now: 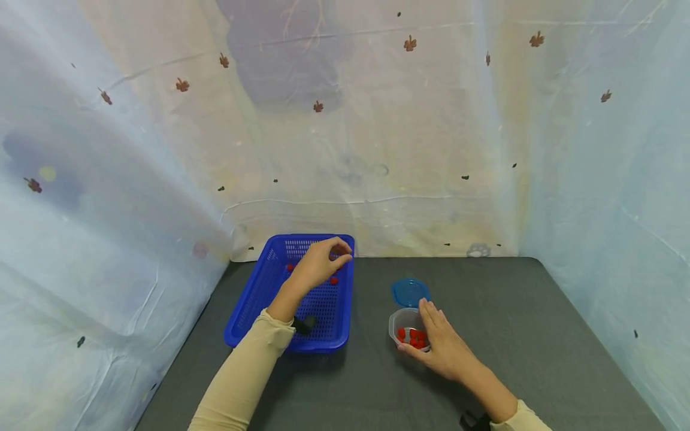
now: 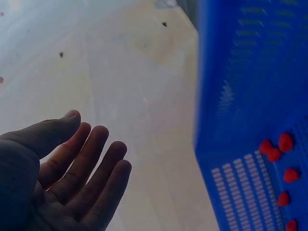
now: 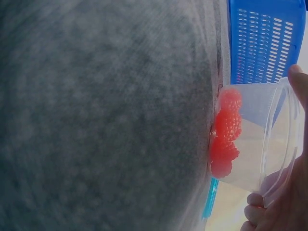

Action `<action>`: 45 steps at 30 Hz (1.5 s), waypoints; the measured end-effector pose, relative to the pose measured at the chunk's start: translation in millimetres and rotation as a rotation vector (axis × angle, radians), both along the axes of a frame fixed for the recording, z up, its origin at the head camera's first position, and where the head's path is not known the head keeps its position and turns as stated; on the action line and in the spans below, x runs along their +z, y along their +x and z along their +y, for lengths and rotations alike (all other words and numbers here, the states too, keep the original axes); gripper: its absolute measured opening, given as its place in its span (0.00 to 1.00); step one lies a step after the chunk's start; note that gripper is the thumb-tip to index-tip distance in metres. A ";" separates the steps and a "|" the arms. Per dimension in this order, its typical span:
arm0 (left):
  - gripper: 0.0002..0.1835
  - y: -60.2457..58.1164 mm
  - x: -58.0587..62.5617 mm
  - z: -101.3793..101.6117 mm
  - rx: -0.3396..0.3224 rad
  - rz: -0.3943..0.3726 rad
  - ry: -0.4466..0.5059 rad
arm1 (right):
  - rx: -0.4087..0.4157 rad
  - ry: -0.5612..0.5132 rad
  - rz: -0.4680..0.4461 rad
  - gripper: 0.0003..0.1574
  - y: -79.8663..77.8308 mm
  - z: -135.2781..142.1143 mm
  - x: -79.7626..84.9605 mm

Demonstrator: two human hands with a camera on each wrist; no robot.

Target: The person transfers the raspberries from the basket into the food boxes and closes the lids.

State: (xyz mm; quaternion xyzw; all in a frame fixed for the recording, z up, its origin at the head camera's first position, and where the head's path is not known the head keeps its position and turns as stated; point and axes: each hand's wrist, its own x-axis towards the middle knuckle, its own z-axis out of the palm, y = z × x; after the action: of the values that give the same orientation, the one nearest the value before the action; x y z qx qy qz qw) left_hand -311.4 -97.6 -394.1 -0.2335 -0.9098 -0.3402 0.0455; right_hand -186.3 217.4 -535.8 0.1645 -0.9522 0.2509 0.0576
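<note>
My left hand (image 1: 321, 258) is raised over the blue plastic basket (image 1: 235, 326), fingers loosely bent and nothing between them. In the left wrist view, the left hand (image 2: 79, 178) shows an empty palm beside the basket wall (image 2: 245, 77). Several red raspberries (image 2: 290, 174) lie scattered on the basket's floor. My right hand (image 1: 444, 347) holds a clear plastic tub (image 1: 395, 326), thumb on the near side of the rim and fingers on the far side. Inside the tub, several raspberries (image 3: 226, 130) cover the bottom. It stands upright on the table.
Just behind the tub lies a round blue lid (image 1: 409, 291). The dark grey tabletop (image 1: 372, 389) runs back to a pale, leaf-printed curtain (image 1: 377, 149), which also hangs along both sides. The basket stands at the table's back left.
</note>
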 end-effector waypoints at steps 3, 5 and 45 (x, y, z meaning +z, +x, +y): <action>0.09 -6.8 -1.2 -5.0 0.015 -0.006 -0.008 | -0.002 -0.002 0.001 0.74 -0.1 0.6 0.9; 0.09 -11.3 -2.5 -7.7 0.021 -0.003 -0.020 | -0.003 -0.006 0.003 0.74 -0.2 0.9 1.3; 0.07 -83.5 -80.5 -56.5 0.117 -0.183 -0.156 | -0.001 -0.012 -0.022 0.75 -0.4 0.5 1.0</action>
State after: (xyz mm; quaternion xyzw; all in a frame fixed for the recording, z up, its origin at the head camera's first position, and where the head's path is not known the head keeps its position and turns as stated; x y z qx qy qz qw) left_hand -394.9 -154.1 -474.7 -0.1507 -0.9460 -0.2848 -0.0360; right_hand -186.7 217.8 -534.7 0.1608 -0.9514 0.2583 0.0484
